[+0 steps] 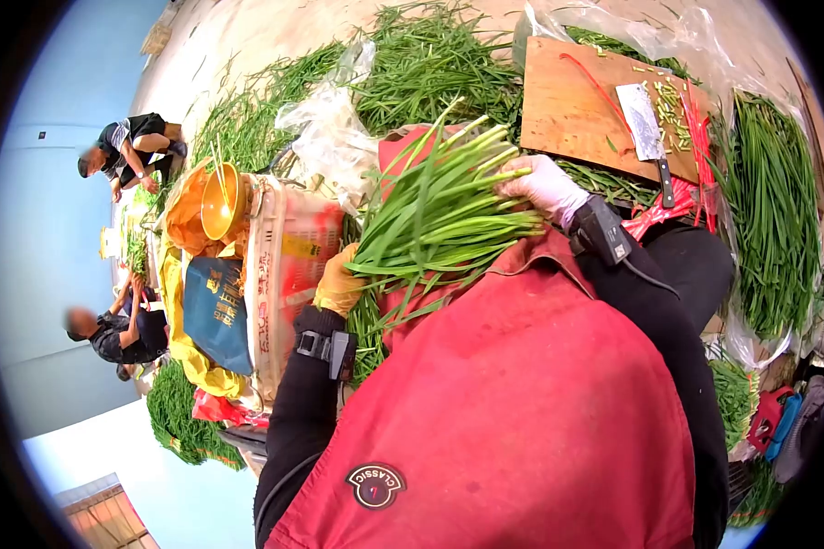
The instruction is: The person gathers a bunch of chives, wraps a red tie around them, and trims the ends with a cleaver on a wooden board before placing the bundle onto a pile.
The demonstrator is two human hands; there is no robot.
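A loose bunch of long green stalks (458,215) with pale cut ends lies across the lap of the red apron (522,384). My right hand (545,186), in a whitish glove, is closed round the pale ends at the bunch's right side. At the leafy left side, my left hand (339,282), in a yellowish glove, grips the leaves beside the plastic crate; some of its fingers are hidden. Beyond my right hand, a wooden board (572,105) holds a cleaver (641,123), cut pale pieces and red ties (698,146).
To the left stands a pale crate (275,274) with an orange bowl (222,203) and bags. More greens (430,69) are heaped ahead, near clear plastic (334,128). A plastic-wrapped bundle (771,220) lies at right. Two people (137,151) work at the far left.
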